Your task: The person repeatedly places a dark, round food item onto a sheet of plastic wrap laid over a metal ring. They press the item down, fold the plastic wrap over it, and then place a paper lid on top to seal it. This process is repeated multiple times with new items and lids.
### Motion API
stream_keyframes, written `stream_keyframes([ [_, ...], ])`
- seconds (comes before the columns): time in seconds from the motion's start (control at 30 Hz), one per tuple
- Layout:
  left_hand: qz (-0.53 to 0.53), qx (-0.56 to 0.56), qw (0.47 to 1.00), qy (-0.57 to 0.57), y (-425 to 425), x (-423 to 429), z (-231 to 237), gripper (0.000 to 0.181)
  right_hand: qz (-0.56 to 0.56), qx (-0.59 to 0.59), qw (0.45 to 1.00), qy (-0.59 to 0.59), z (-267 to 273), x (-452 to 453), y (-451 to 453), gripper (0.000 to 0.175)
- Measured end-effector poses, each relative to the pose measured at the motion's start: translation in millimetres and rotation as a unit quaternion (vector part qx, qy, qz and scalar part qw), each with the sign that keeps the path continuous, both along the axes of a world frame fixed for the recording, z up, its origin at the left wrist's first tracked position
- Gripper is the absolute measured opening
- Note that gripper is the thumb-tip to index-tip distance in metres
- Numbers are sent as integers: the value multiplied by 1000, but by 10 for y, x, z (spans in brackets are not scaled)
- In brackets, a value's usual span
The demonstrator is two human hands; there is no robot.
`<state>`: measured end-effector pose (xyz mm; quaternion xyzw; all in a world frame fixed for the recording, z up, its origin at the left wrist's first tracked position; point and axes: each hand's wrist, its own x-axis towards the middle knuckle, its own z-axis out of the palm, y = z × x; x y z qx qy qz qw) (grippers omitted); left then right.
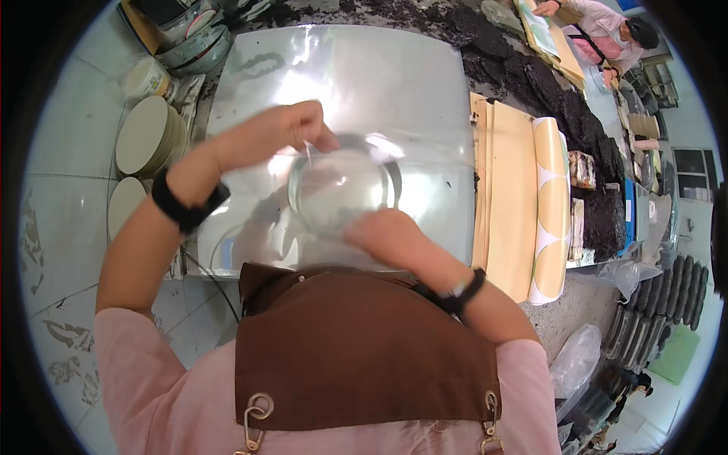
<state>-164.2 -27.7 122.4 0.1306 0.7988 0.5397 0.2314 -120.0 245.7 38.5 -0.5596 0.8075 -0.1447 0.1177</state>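
Observation:
A round, clear dish or ring [294, 196], glass or plastic, is on or just above a shiny metal sheet [398, 74] in front of me. At its upper left edge is my left hand [311, 128], fingers bent downward; whether they grip the rim cannot be told. Blurred by motion, my right hand [378, 233] is at the lower right edge with its fingers curled, and its hold is unclear too. Both wrists wear black bands. A brown apron [364, 352] covers my front, below the sheet's near edge.
Stacked tan sheets [512, 199] and a strip of round labels [551, 199] lie to the right. Dark crumbly material [534, 79] lies behind them. Stacked round discs [142, 135], a white tub [149, 79] and bowls [199, 54] stand at left. Another person [611, 40] works at upper right.

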Motion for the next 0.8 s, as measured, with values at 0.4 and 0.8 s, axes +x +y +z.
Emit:
stream_keyframes([
  [0.4,-135,-315,872,349,143,943,-948,27,-111,70,901,-413,1178,166,547,51],
  [0.8,54,-427,880,201,383,379,-955,97,-285,175,904,-266,371,-677,773,54],
])
